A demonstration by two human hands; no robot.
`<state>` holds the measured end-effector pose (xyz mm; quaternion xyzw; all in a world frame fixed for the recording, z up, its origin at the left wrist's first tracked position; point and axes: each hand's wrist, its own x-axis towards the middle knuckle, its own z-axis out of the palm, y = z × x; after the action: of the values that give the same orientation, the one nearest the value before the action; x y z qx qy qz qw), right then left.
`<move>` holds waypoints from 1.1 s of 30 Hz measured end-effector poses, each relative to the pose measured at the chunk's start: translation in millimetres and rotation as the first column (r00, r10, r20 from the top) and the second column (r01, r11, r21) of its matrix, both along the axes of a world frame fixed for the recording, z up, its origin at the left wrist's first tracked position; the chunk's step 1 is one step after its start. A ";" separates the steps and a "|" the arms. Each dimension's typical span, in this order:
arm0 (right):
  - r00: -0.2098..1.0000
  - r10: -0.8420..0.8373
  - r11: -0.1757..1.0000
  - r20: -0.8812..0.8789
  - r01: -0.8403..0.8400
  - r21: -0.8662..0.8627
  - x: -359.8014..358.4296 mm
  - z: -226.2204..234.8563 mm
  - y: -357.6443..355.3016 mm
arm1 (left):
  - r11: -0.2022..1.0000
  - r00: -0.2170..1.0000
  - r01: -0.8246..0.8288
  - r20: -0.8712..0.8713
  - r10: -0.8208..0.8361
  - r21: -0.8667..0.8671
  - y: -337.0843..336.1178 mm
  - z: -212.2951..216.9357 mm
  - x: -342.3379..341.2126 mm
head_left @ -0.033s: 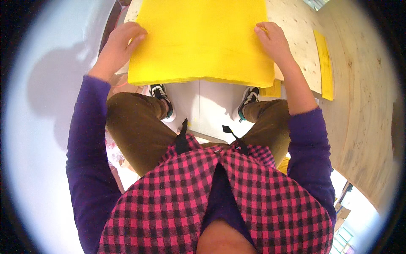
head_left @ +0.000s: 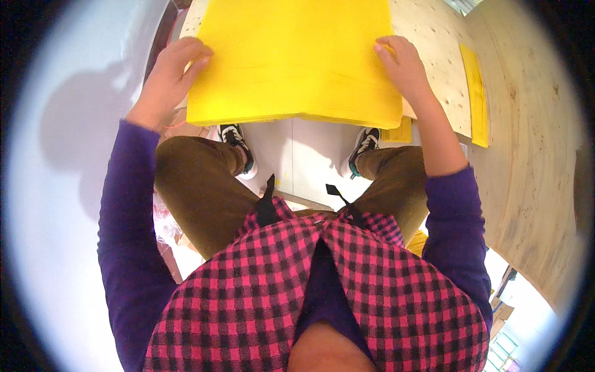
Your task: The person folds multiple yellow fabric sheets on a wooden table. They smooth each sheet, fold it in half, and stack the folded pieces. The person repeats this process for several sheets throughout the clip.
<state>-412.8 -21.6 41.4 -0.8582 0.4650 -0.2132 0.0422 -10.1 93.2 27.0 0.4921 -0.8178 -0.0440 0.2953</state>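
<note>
At near edge of worktop point(head_left: 437, 74): yellow sheet stack point(head_left: 291, 71); left hand point(head_left: 174, 69), right hand point(head_left: 404, 67) beside opposite sides, loosely curled, grip indiscernible; even, matched pressure advised.

We see bright yellow sheets point(head_left: 294, 68); below them, brown trousers point(head_left: 198, 183), dark purple sleeves point(head_left: 131, 223) and a pink-and-black checked garment point(head_left: 242, 285).

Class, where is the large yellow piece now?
The large yellow piece lies at the head view's top centre, between the left hand and right hand.
</note>
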 end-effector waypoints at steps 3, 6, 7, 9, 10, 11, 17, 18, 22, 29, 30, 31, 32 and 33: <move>0.996 0.075 0.997 -0.046 -0.074 0.018 -5.3 -10.3 14.4 | 0.995 1.000 -0.022 0.023 0.020 0.097 15.3 -3.1 -2.5; 0.998 0.056 0.998 -0.012 -0.056 -0.005 4.8 -14.7 2.7 | 0.999 0.999 -0.021 0.037 0.019 0.042 -0.5 -4.6 -7.6; 1.000 0.010 1.000 0.005 -0.010 -0.009 9.6 -13.0 -4.6 | 1.000 1.000 0.001 0.020 -0.001 0.029 -10.5 -2.7 -7.4; 0.998 -0.039 0.995 0.046 0.035 0.096 12.5 -5.2 -13.8 | 0.999 1.000 0.003 0.007 -0.003 0.047 -14.3 1.9 -4.8; 0.995 -0.081 0.984 0.058 0.071 0.161 12.6 -1.1 -15.4 | 0.997 1.000 -0.015 0.011 0.014 0.080 -12.7 4.1 -3.4; 0.998 -0.047 0.992 0.051 0.041 0.119 10.1 2.3 -12.5 | 0.991 0.999 -0.050 0.025 0.048 0.125 -9.4 5.9 -1.9; 0.998 0.055 0.992 -0.020 -0.052 0.114 -4.6 -4.5 22.7 | 0.999 1.000 -0.024 -0.011 0.024 0.033 18.9 -2.5 -6.7; 0.998 0.053 0.997 -0.013 -0.053 0.053 -0.3 -7.6 17.4 | 0.999 1.000 -0.022 -0.019 0.022 0.039 14.0 -3.4 -8.0; 0.995 -0.096 0.991 -0.024 0.097 0.087 10.3 -5.5 -17.3 | 0.999 1.000 -0.024 -0.019 0.025 0.042 -7.3 2.1 -7.8; 0.999 0.043 0.999 -0.021 -0.042 0.008 -24.0 2.8 14.6 | 0.982 0.989 -0.147 0.001 0.148 0.115 24.1 8.7 -4.5; 0.995 0.094 0.996 -0.015 -0.094 -0.006 -27.0 0.8 23.1 | 0.982 0.988 -0.152 -0.015 0.154 0.108 24.2 7.2 -5.5; 0.993 0.119 0.993 -0.020 -0.119 0.005 -30.1 -0.7 29.8 | 0.987 0.989 -0.142 -0.034 0.145 0.079 24.4 4.9 -7.9; 0.990 0.138 0.990 0.007 -0.138 -0.010 -33.6 -1.1 34.8 | 0.990 0.990 -0.132 -0.044 0.135 0.056 24.4 2.8 -9.7; 0.991 0.133 0.991 0.024 -0.133 0.000 -36.0 -2.0 38.9 | 0.990 0.989 -0.128 -0.071 0.133 0.064 23.6 1.0 -11.5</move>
<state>-448.7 17.3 39.4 -0.8845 0.4066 -0.2199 0.0627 -21.6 116.9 28.0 0.5510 -0.7704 -0.0672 0.3135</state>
